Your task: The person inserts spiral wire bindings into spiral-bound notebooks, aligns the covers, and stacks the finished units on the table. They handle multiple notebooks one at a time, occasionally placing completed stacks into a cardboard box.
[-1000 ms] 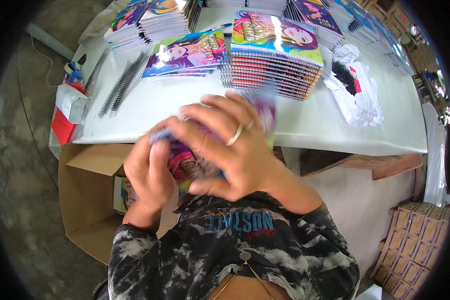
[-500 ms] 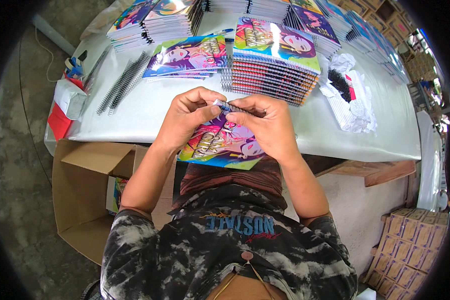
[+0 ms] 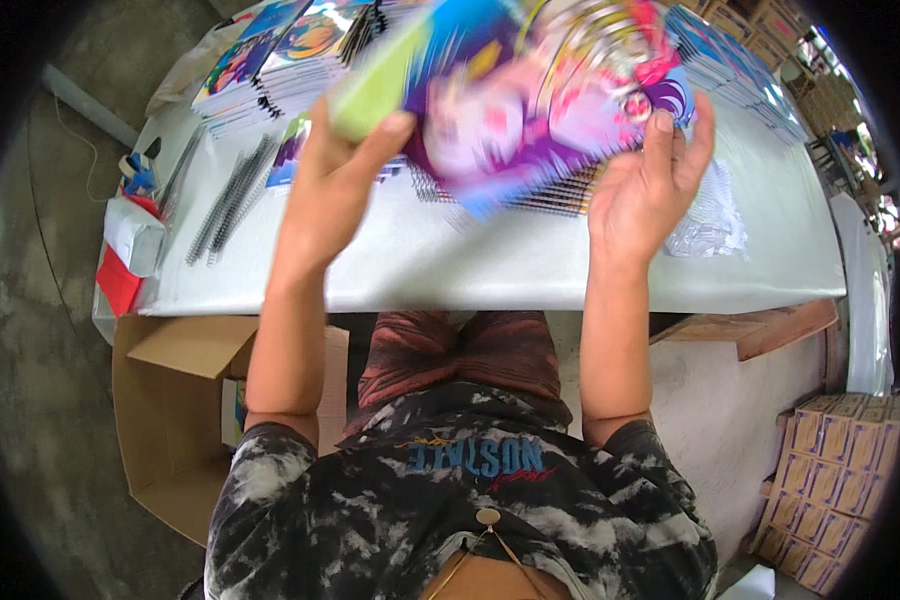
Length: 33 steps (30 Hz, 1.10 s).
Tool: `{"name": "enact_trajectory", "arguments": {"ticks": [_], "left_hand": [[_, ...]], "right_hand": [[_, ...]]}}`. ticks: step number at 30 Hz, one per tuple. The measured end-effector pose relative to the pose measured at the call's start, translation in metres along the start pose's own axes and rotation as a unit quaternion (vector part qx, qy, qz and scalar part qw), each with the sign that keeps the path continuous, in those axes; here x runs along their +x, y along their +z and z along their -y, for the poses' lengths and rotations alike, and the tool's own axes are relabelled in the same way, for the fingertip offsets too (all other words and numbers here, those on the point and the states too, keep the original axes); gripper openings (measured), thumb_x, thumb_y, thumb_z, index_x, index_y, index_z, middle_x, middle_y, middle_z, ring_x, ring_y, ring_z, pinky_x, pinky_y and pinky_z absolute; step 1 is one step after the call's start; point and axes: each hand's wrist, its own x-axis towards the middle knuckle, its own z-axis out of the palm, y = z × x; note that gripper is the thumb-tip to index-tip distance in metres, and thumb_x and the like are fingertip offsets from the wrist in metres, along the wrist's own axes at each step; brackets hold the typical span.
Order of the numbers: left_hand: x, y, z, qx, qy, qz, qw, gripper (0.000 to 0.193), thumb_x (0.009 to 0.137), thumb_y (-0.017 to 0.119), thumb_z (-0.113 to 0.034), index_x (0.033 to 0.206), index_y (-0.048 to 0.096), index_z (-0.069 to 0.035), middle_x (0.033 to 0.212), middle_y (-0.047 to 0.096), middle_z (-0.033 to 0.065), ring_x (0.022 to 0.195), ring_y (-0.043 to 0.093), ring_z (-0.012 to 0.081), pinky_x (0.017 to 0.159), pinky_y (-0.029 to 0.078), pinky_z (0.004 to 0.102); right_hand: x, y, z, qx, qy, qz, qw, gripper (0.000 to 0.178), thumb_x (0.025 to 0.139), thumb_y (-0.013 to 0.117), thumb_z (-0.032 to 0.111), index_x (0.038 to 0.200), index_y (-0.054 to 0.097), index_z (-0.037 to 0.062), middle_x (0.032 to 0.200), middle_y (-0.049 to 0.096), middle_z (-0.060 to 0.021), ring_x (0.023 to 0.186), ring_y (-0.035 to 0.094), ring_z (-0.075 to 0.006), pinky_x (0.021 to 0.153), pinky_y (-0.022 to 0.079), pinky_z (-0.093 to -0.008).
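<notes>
A spiral notebook [image 3: 500, 110] with a bright pink, purple and green illustrated cover is raised over the table, smeared by motion. My left hand [image 3: 340, 170] grips its left end, thumb on the cover. At the right end my right hand [image 3: 650, 185] closes on it, thumb in front. Beneath it, a stack of spiral-bound notebooks [image 3: 565, 195] is mostly hidden; only edges and coils show. Another flat notebook [image 3: 287, 165] peeks out behind my left wrist. Loose black binding coils [image 3: 232, 200] lie on the table to the left.
The white-covered table [image 3: 450, 285] carries more notebook stacks at back left [image 3: 260, 75] and back right [image 3: 740, 80]. Crumpled white paper [image 3: 710, 215] lies right of my right hand. A white-and-red package [image 3: 132, 240] sits at the left edge. Below stands an open cardboard box [image 3: 170, 420].
Both hands have moved up and away from my lap, carrying the notebook over the table. They have spread from its coil end to opposite ends of it.
</notes>
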Motion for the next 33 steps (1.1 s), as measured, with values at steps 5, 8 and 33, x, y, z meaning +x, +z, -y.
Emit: {"name": "enact_trajectory", "arguments": {"ticks": [5,8,33], "left_hand": [[0.075,0.039,0.025,0.152,0.099,-0.064,0.981,0.038,0.082,0.063,-0.017,0.109,0.049,0.004,0.080,0.063,0.0111,0.074,0.058,0.0152,0.069,0.046,0.0283],[0.079,0.035,0.052,0.509,0.015,-0.009,0.860,0.026,0.084,0.060,-0.020,0.093,0.058,0.004,0.082,0.062,0.0117,0.076,0.058,0.0163,0.071,0.045,0.0286],[0.033,0.005,0.094,0.013,-0.004,-0.068,0.998,0.033,0.093,0.044,-0.024,0.114,0.051,0.001,0.089,0.063,0.0084,0.080,0.058,0.0143,0.077,0.045,0.0266]], "right_hand": [[0.019,-0.043,-0.053,-0.290,-0.056,-0.046,0.954,0.043,0.081,0.065,0.020,0.109,0.044,-0.0045,0.101,0.050,-0.0124,0.093,0.049,-0.0200,0.084,0.039,-0.0343],[0.012,-0.085,-0.075,-0.501,0.010,0.008,0.865,0.046,0.078,0.065,0.023,0.108,0.046,-0.0047,0.112,0.048,-0.0186,0.105,0.045,-0.0274,0.085,0.038,-0.0375],[0.008,-0.085,-0.082,-0.452,-0.042,0.018,0.891,0.031,0.087,0.058,0.024,0.105,0.061,-0.0020,0.091,0.066,-0.0124,0.079,0.061,-0.0144,0.072,0.047,-0.0269]]}}
